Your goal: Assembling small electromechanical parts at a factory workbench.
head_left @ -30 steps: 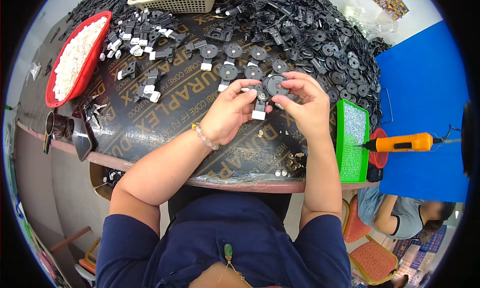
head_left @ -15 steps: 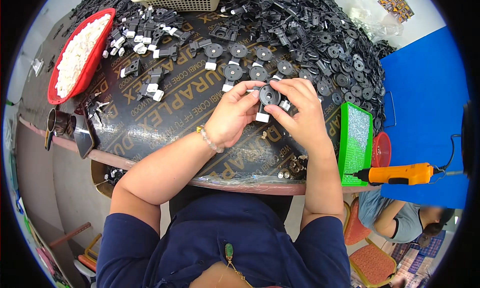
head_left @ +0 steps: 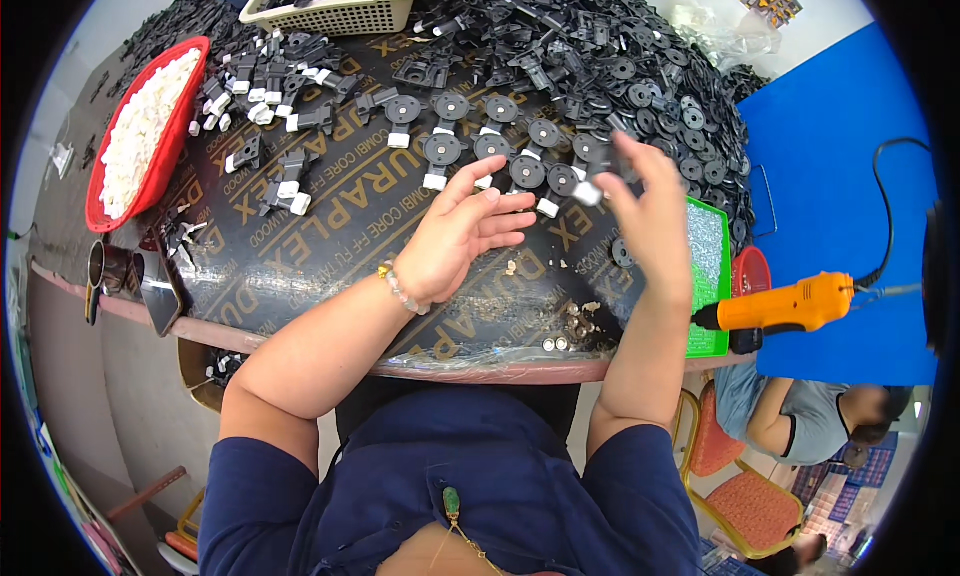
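Observation:
Palm up, my left hand [head_left: 455,238] holds nothing and its fingers are spread. My right hand [head_left: 652,211] is over to the right, thumb and fingers around a black plastic part with a white end [head_left: 588,193]; motion blurs the part. Just left of it lie rows of black disc-topped parts with white ends [head_left: 527,172], flat on the dark board [head_left: 350,276]. A single black disc [head_left: 622,252] rests beside my right wrist, partly covered by it.
A heap of black parts [head_left: 570,36] fills the far side. At left stand a red basket of white pieces [head_left: 190,116] and a phone [head_left: 160,286]. An orange power screwdriver [head_left: 790,304] lies across a green tray [head_left: 708,346]. Another person [head_left: 815,421] sits at lower right.
Both hands were together on one disc-topped part. My right hand has moved right and away with a part, and my left hand has let go and opened. The view has shifted slightly.

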`<state>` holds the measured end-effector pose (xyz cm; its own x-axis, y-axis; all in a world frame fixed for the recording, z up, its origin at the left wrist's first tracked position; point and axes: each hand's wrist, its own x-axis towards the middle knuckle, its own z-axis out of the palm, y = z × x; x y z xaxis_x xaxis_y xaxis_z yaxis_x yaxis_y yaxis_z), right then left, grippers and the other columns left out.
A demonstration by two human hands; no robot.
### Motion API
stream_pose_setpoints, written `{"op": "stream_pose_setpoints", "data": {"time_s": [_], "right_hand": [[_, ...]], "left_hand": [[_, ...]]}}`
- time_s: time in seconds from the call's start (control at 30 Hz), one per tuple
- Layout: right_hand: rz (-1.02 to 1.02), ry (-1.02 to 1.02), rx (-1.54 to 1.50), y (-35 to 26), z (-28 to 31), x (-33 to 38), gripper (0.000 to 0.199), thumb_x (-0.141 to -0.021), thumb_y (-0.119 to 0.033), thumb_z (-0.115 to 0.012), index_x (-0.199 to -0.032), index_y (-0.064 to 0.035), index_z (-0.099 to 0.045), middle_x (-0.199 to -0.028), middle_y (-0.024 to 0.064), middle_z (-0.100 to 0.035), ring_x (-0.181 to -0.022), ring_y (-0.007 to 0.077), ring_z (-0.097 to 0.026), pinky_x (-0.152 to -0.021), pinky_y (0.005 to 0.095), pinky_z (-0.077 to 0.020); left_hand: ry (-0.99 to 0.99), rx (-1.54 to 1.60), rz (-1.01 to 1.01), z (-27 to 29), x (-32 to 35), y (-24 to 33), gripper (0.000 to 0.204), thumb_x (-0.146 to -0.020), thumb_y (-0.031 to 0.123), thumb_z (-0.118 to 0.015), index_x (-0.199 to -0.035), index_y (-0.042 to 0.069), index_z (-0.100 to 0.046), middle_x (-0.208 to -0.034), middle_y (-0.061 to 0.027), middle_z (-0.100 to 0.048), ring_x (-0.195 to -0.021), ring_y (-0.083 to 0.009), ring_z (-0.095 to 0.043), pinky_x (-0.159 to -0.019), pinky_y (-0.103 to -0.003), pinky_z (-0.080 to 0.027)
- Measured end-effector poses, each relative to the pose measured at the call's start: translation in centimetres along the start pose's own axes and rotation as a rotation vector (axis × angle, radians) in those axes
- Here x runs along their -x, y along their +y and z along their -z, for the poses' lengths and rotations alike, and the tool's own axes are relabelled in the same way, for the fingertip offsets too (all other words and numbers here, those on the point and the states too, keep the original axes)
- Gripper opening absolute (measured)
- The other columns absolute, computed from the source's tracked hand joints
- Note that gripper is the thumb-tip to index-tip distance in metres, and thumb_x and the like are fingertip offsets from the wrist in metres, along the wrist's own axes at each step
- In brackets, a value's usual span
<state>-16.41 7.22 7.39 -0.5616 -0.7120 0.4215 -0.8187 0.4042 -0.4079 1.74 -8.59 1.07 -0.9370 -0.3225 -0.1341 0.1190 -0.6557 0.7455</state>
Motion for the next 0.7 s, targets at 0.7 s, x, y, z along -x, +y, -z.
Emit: {"op": "stream_pose_setpoints", "data": {"time_s": [0.7], "right_hand": [[0.215,0.048,0.216,-1.3,-3.9,-8.4,0.037,-0.085,-0.013,-0.074,-0.121,-0.008,-0.069,-0.115,0.0163,-0.07,-0.109,0.0373,-0.063,-0.097,0.0448,-0.0494]], "left_hand": [[-0.016,-0.083,-0.047,0.1,-0.2,-0.9,0.03,-0.105,0.019,-0.05,-0.131,0.003,-0.056,-0.107,-0.0095,-0.069,-0.091,-0.0136,-0.066,-0.08,-0.026,-0.051]]}}
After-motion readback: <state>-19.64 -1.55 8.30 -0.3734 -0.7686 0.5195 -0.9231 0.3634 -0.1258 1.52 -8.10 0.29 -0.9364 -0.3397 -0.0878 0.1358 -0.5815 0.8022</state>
